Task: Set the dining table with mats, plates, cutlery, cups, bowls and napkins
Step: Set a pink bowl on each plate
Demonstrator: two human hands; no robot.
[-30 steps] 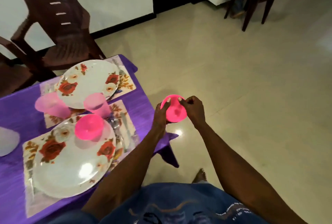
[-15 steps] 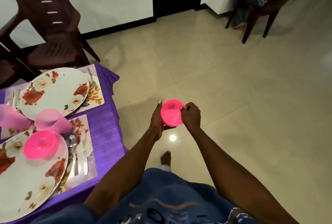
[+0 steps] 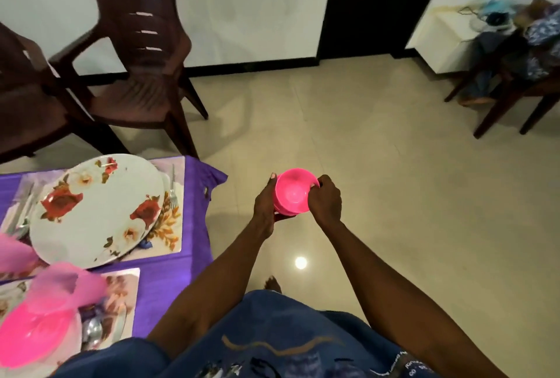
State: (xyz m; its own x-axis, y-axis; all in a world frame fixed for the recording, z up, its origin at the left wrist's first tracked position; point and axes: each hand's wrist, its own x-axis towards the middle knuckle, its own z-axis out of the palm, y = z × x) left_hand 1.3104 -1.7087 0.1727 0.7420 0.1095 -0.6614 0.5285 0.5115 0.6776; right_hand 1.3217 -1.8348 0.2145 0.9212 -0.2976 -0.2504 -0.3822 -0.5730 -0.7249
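We hold the pink bowls [image 3: 292,193] out over the floor [image 3: 378,165], well to the right of the bench [image 3: 181,274], which wears a purple cloth. Our left hand [image 3: 266,202] cups the small stack from its side and beneath, fingers wrapped around it; our right hand [image 3: 324,200] pinches the rim of the top bowl. On the bench a floral plate [image 3: 97,211] lies on a mat [image 3: 174,226] with a fork [image 3: 172,187] just beside it, and nearer us another pink bowl [image 3: 33,338] sits on a second plate
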